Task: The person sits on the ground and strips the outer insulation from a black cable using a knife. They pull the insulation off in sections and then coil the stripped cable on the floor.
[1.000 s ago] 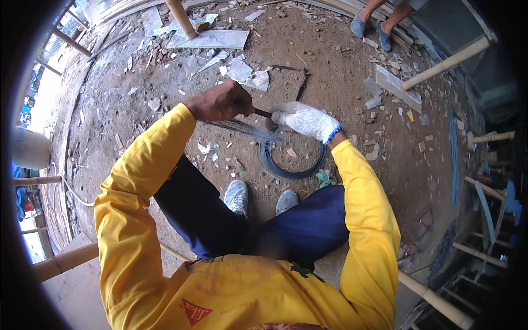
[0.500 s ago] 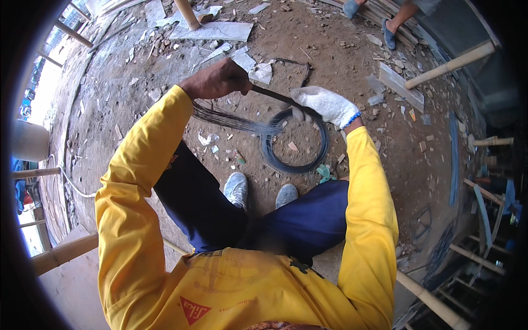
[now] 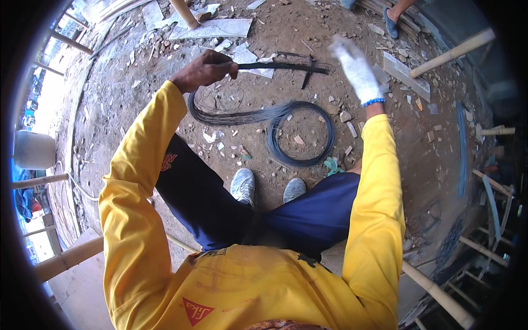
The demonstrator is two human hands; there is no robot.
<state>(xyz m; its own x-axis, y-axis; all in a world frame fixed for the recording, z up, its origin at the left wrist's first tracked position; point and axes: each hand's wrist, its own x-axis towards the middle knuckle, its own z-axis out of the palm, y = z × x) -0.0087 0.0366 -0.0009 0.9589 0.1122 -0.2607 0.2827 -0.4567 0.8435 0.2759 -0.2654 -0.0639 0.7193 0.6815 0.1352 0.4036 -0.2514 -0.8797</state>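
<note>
My bare left hand [image 3: 206, 70] is closed around a bundle of thin dark wire. Its straight end [image 3: 280, 66] sticks out to the right past my fist. From that fist the loose wires [image 3: 231, 117] bend down and run right into a round wire coil [image 3: 331, 135] lying on the dirt. My right hand [image 3: 355, 69], in a white knitted glove with a blue cuff, is raised to the right of the bundle's tip and apart from it. Motion smears its fingers. Short dark strips [image 3: 306, 80] show on the ground behind the bundle's end.
Stone and tile scraps litter the dirt floor [image 3: 385, 181]. Ahead, a bamboo pole [image 3: 184, 14] stands by a flat slab [image 3: 212, 29]; another pole [image 3: 451, 53] slants at right. Another person's foot [image 3: 391, 25] shows at far right. A grey bucket [image 3: 34, 149] stands left.
My right hand has let go of the wire bundle and moved up and right, away from it. The bundle's end now points nearly level in my left hand, which has shifted slightly left.
</note>
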